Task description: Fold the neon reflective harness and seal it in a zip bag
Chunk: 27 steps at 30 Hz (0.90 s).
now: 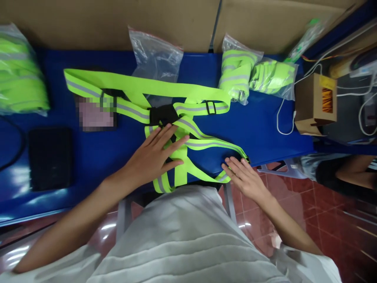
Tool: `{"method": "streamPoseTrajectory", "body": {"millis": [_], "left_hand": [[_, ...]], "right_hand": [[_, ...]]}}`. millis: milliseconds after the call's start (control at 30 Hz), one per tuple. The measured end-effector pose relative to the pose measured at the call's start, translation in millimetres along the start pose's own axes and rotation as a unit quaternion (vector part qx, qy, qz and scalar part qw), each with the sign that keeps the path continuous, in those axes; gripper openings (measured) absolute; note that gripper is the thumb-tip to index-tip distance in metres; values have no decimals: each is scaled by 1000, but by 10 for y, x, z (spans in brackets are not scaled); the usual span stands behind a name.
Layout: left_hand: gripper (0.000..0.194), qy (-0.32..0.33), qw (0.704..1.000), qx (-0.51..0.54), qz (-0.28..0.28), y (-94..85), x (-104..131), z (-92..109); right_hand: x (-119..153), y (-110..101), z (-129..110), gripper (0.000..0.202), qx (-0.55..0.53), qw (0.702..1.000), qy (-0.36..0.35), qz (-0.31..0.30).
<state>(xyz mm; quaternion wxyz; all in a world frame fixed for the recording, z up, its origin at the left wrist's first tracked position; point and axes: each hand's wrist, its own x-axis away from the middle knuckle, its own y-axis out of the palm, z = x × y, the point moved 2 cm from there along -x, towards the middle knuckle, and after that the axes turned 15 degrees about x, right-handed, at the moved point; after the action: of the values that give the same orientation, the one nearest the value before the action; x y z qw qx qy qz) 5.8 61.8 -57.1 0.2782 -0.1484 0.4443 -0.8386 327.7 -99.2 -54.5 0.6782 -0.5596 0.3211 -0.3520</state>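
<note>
A neon yellow reflective harness vest with grey stripes, black buckles and strap sliders lies spread on the blue table. My left hand rests on its middle straps just below a black buckle, fingers stretched out. At the table's front edge, my right hand lies flat with its fingers extended over the end of the lower straps. Nothing shows gripped in either hand. Behind the vest lies a clear zip bag, partly covered by the upper band.
Bagged neon vests lie at the left and back right. A dark flat case sits left of me. On the right stand a small cardboard box and white cables. Another person's arm shows at the far right.
</note>
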Motion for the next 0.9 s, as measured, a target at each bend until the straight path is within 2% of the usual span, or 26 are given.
{"method": "streamPoseTrajectory", "body": {"millis": [100, 200, 300, 400, 533, 633, 700, 800, 900], "left_hand": [[80, -4, 1000, 9, 15, -13, -25, 45], [76, 8, 999, 31, 27, 52, -39, 218], [71, 31, 999, 41, 3, 145, -37, 334], [65, 3, 999, 32, 1, 154, -30, 253], [64, -26, 999, 24, 0, 81, -38, 86], [66, -19, 999, 40, 6, 57, -59, 90], [70, -6, 998, 60, 24, 59, -63, 145], [71, 25, 995, 78, 54, 48, -33, 259], [68, 55, 993, 74, 78, -28, 28, 353]], "right_hand": [[-27, 76, -68, 77, -15, 1000, -6, -6], [-109, 101, -125, 80, -37, 999, 7, -2], [-159, 80, -132, 76, -54, 998, 17, -9], [-119, 58, -100, 69, -57, 998, 27, -20], [-32, 80, -72, 63, -49, 998, 35, -24], [-35, 55, -128, 62, -35, 999, 13, 34], [-47, -17, -194, 58, -37, 994, -6, 100], [-38, -179, -252, 42, -57, 977, -27, 202], [-25, -328, -163, 28, -62, 962, 6, 266]]}}
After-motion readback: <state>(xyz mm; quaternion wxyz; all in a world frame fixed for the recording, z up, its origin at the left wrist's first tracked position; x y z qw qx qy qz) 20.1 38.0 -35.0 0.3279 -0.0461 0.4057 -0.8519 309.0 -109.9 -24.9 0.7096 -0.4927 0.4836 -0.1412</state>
